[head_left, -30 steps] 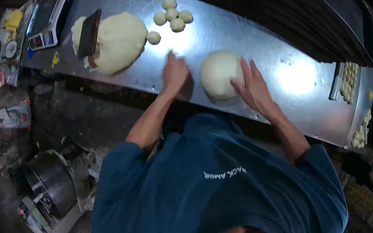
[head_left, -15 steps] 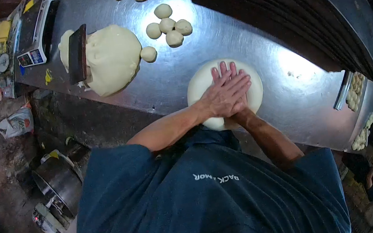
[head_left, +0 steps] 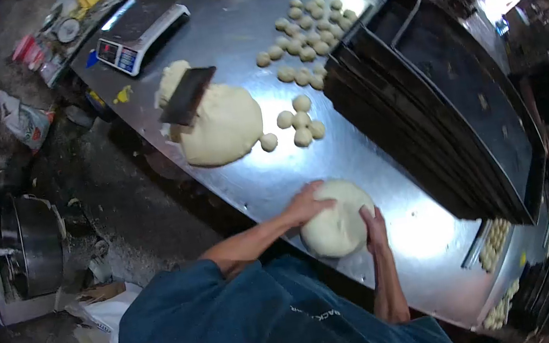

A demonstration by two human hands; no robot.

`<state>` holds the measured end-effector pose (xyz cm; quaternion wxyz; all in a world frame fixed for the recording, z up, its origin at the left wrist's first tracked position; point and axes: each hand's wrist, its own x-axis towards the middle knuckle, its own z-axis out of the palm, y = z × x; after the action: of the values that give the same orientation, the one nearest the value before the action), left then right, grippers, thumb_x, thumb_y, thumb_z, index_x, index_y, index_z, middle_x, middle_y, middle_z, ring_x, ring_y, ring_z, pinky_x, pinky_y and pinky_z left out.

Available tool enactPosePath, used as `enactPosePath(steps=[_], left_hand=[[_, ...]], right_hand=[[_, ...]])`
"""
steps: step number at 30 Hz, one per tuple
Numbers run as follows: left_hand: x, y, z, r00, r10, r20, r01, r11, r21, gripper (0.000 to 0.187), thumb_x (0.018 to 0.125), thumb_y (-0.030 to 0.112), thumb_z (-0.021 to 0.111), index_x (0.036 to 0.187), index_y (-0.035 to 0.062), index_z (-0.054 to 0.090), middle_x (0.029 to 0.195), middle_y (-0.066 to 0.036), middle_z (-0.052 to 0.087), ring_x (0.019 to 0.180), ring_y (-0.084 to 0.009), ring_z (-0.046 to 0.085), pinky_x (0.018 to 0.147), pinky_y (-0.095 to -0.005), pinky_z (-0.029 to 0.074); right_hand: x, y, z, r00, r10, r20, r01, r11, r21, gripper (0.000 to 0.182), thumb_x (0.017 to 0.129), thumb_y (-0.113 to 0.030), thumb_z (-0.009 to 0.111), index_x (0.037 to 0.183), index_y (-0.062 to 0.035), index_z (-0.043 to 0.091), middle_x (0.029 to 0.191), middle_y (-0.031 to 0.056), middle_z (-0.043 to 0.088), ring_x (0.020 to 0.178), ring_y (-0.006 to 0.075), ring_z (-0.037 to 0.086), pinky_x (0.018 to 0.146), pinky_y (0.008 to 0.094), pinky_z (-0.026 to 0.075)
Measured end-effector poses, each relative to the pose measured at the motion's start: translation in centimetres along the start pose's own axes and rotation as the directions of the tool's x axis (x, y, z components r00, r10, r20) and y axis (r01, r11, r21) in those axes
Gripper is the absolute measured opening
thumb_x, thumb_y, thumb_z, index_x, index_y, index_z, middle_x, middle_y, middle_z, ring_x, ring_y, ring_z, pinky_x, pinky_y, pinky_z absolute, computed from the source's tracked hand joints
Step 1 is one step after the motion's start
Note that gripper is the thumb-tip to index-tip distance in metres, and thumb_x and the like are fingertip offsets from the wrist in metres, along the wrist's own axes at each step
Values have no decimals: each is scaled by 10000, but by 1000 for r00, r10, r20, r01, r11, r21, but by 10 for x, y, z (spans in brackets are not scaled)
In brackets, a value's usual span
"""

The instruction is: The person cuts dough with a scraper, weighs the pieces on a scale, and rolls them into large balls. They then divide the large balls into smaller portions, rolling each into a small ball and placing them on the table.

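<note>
A large round piece of dough [head_left: 337,231] rests on the metal table in front of me, its top slightly dented. My left hand [head_left: 305,205] cups its upper left side, with the fingers behind it and the thumb over the top. Against the right side presses my right hand [head_left: 375,229], thumb up and fingers partly hidden. Beyond lies a bigger mound of dough [head_left: 223,133] with a dark scraper [head_left: 188,96] lying on it. Near that mound sit a small dough ball [head_left: 269,142] and a cluster of dough balls [head_left: 302,120].
A tall stack of dark trays [head_left: 421,107] stands on the right of the table [head_left: 417,271]. At the far left is a digital scale [head_left: 143,31]. Many dough balls [head_left: 304,36] lie at the back. A metal mixing bowl [head_left: 33,243] stands on the left; another person [head_left: 547,95] is at right.
My hands have parted from being stacked on top of the dough and now hold its two sides. The view has shifted and turned, showing more of the table's far end and trays.
</note>
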<state>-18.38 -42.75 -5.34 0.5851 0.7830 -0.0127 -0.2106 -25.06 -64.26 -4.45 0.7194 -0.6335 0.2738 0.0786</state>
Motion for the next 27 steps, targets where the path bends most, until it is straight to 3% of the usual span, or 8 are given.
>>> enactPosePath(steps=[4, 11, 15, 17, 19, 20, 24, 27], left_hand=[[2, 19, -34, 917, -128, 378, 321, 799, -508, 632, 740, 176, 740, 1267, -16, 449, 1179, -149, 537, 1027, -230, 553, 894, -351, 461], [18, 128, -217, 947, 189, 260, -5, 817, -577, 485, 762, 103, 710, 1189, 2, 503, 1071, -103, 593, 978, -160, 577, 850, -310, 492], [117, 240, -334, 857, 499, -129, -506, 768, -392, 461, 803, 163, 693, 1194, 0, 510, 1073, -95, 595, 941, -180, 578, 775, -330, 499], [153, 289, -403, 827, 560, 48, -474, 741, -475, 596, 857, 288, 638, 1317, 7, 386, 1156, -111, 564, 987, -187, 570, 835, -322, 472], [146, 310, -441, 651, 636, -415, -681, 730, 51, 663, 889, 316, 588, 1398, 26, 279, 1247, -130, 528, 1051, -203, 564, 891, -339, 460], [124, 307, -456, 660, 641, -392, -713, 698, -59, 645, 904, 313, 569, 1406, 28, 281, 1284, -136, 508, 1076, -215, 561, 906, -351, 460], [-11, 187, -477, 726, 610, -318, -688, 631, -359, 504, 954, 261, 496, 1371, 3, 380, 1315, -146, 500, 1147, -227, 540, 948, -354, 447], [-114, -3, -444, 829, 45, -557, -285, 892, -352, 446, 952, 269, 504, 1321, 23, 459, 1241, -118, 562, 1093, -207, 572, 945, -343, 439]], right_hand=[[-35, -43, 56, 991, 82, 106, -97, 985, 144, 508, 845, -147, 596, 1287, 40, 429, 1186, 167, 561, 1046, 277, 584, 898, 383, 489], [-6, -165, 165, 923, -295, 247, 338, 929, -154, 552, 693, -206, 748, 1154, 26, 553, 1029, 143, 637, 940, 220, 612, 837, 353, 497], [77, -379, 282, 606, -717, 345, 751, 373, -545, 480, 739, -209, 709, 1134, 25, 568, 971, 147, 651, 844, 196, 627, 757, 333, 513], [172, -476, 329, 453, -883, 126, 855, 390, -343, 827, 792, -423, 668, 1353, 80, 330, 1227, 259, 512, 1083, 271, 546, 902, 372, 460], [198, -543, 361, 163, -987, 10, 777, 122, -617, 867, 760, -496, 666, 1323, 99, 380, 1284, 312, 464, 1178, 374, 491, 989, 384, 392], [186, -554, 376, 7, -987, 158, 767, -96, -635, 773, 772, -471, 659, 1257, 99, 466, 1233, 296, 516, 1142, 395, 515, 953, 395, 422], [114, -439, 423, 41, -885, 463, 939, -124, -320, 491, 820, -312, 671, 1217, -45, 561, 1213, 225, 559, 1128, 358, 543, 938, 401, 434], [77, -298, 398, 90, -694, 714, 933, -192, -304, 455, 793, -296, 707, 1171, -72, 589, 1271, 201, 528, 1156, 333, 535, 934, 394, 451]])
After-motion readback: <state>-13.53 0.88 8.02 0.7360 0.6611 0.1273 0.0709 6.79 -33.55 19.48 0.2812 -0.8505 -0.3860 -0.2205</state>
